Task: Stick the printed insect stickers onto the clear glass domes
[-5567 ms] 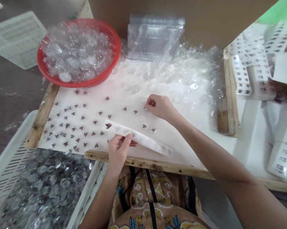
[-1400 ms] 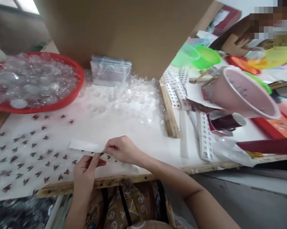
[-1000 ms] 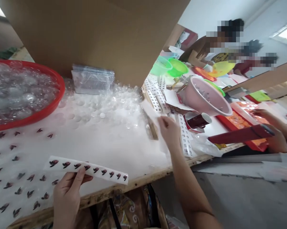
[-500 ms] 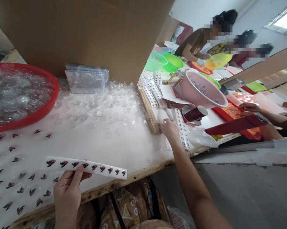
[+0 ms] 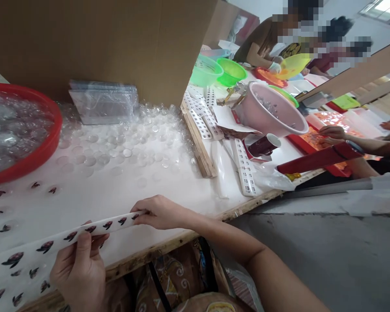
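Observation:
A white sticker strip (image 5: pixel 56 238) printed with a row of dark turtle pictures stretches over the front of the table. My left hand (image 5: pixel 81 264) pinches it near its middle, thumb on top. At its right end, the fingers of my right hand (image 5: pixel 159 212) are closed on the strip. Beneath and to the left lie clear round discs with turtle pictures (image 5: pixel 34 272) on them. Beyond my hands are many plain clear discs (image 5: pixel 117 154), some loosely heaped toward the back.
At left stands a red basin (image 5: pixel 56 125) of clear plastic pieces. A cardboard box (image 5: pixel 117 43) and clear plastic cases (image 5: pixel 105 104) stand behind. To the right are a wooden bar (image 5: pixel 199 145), sticker sheets (image 5: pixel 245 169), a mug (image 5: pixel 262 146) and a pink basin (image 5: pixel 275 115). Co-workers sit beyond.
My right hand has come left from beside the wooden bar and taken hold of the strip's right end. The strip has tilted, its right end now higher; my left hand has shifted left.

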`<state>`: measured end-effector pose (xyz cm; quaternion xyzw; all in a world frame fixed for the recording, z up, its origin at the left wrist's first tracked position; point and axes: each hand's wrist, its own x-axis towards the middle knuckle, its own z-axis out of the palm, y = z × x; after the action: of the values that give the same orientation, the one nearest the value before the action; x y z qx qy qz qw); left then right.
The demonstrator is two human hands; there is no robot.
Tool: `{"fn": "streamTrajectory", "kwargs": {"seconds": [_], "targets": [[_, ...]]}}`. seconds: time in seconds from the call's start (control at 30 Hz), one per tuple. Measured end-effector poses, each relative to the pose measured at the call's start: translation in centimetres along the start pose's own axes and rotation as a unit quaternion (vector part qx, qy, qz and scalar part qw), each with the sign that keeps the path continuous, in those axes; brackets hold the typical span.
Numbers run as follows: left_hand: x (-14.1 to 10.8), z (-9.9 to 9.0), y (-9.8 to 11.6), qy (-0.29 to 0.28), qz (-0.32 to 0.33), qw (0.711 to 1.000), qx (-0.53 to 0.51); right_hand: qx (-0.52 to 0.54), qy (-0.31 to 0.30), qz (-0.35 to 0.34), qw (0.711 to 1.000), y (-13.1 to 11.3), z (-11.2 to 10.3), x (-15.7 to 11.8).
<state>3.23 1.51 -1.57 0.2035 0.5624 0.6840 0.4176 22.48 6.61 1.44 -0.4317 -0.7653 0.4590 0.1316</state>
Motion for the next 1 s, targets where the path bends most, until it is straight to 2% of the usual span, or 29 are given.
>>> {"fn": "streamTrajectory", "kwargs": {"seconds": [0.07, 0.13, 0.23, 0.3, 0.37, 0.53, 0.67, 0.8, 0.87, 0.93, 1.0], "targets": [[0.2, -0.1, -0.1, 0.001, -0.004, 1.0, 0.0, 0.007, -0.003, 0.011, 1.0, 0.3, 0.1, 0.3], [0.1, 0.0, -0.2, -0.025, -0.018, 1.0, 0.008, 0.006, 0.0, 0.017, 1.0, 0.3, -0.1, 0.4], [-0.3, 0.1, -0.5, -0.122, -0.066, 0.988, 0.07, 0.005, 0.0, 0.016, 1.0, -0.2, -0.1, 0.5], [-0.6, 0.0, -0.9, -0.161, -0.091, 0.974, 0.133, 0.006, 0.007, 0.001, 1.0, -0.6, 0.2, 0.6], [-0.7, -0.3, -1.1, -0.143, -0.088, 0.977, 0.128, 0.018, 0.035, -0.011, 0.999, -0.7, 0.4, 0.5], [-0.5, -0.5, -1.0, -0.056, -0.065, 0.995, 0.052, 0.029, 0.14, -0.02, 0.989, 0.4, 0.7, 0.0], [-0.5, -0.1, -0.8, -0.045, -0.078, 0.995, 0.036, -0.061, 0.217, -0.067, 0.972, 1.3, 1.7, -0.6], [-0.3, -0.1, -0.8, -0.037, -0.082, 0.996, 0.028, -0.142, 0.24, -0.113, 0.954, 1.3, 3.0, -1.0], [-0.2, -0.1, -0.8, -0.031, -0.09, 0.995, 0.014, -0.112, 0.266, -0.143, 0.947, 1.2, 2.9, -1.0], [0.0, -0.1, -0.8, -0.025, -0.097, 0.995, -0.006, -0.047, 0.304, -0.155, 0.939, 1.3, 1.9, -0.8], [0.0, -0.1, -0.7, -0.025, -0.098, 0.995, -0.016, 0.02, 0.346, -0.111, 0.932, 1.9, 0.1, -0.4]]}}
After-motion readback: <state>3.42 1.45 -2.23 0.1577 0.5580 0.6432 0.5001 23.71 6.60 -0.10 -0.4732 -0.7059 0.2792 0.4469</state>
